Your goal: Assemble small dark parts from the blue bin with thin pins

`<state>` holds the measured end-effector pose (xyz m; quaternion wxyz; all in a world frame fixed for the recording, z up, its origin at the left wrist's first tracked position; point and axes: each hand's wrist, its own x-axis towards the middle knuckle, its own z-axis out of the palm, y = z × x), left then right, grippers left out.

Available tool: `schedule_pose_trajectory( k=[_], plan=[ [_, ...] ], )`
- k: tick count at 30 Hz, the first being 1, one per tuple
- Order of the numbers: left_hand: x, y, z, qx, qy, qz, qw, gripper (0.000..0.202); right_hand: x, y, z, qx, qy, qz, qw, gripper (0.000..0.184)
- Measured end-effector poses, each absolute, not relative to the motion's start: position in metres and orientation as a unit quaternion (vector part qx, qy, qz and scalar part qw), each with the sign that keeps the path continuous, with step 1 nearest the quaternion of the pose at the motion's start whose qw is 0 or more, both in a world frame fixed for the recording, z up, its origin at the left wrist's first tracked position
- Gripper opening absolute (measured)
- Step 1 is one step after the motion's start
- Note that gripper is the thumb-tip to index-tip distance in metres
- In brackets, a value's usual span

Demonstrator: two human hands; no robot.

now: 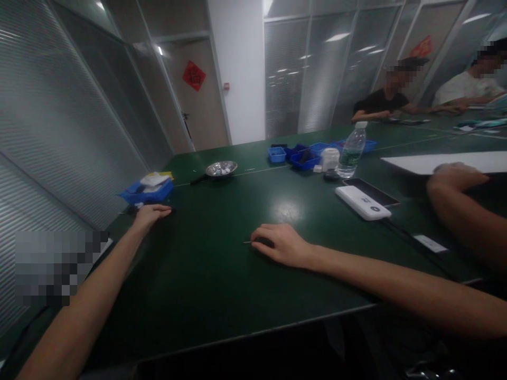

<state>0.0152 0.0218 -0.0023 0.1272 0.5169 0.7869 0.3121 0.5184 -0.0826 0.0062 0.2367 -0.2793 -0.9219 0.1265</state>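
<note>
My left hand (152, 215) reaches to the far left of the green table (206, 274), just in front of a blue tray (146, 196). Its fingers are pressed together around something small and dark at the fingertips, too blurred to name. My right hand (282, 244) rests on the table near the middle, fingers curled into a pinch. From that pinch a thin, pale rod (247, 242) sticks out to the left; the rest of it is hidden by the fingers.
Beyond my hands sits a metal bowl (222, 169) with small pieces inside. Blue bins (277, 154), a white jar (330, 159), a water bottle (352, 150), a phone (370, 191) and a white power bank (362, 202) stand rightward. Another person's arm (467, 211) lies at right; two people sit farther back.
</note>
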Motion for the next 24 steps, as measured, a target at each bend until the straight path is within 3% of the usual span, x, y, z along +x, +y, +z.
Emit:
schedule_pose_trajectory(
  k=[2, 7, 10, 24],
  plan=[
    [0.02, 0.016, -0.002, 0.551, 0.781, 0.272, 0.109, 0.037, 0.518, -0.082, 0.006, -0.279, -0.922, 0.123, 0.238, 0.024],
    [0.044, -0.007, -0.009, 0.713, 0.679, 0.109, -0.14, 0.037, 0.518, -0.082, 0.005, -0.28, -0.924, 0.124, 0.23, 0.025],
    [0.057, -0.015, -0.011, 0.724, 0.652, 0.035, -0.223, 0.041, 0.518, -0.082, 0.005, -0.279, -0.924, 0.125, 0.23, 0.024],
    [0.063, -0.016, -0.007, 0.706, 0.659, 0.004, -0.262, 0.031, 0.519, -0.083, 0.006, -0.272, -0.926, 0.131, 0.225, 0.024]
  ],
)
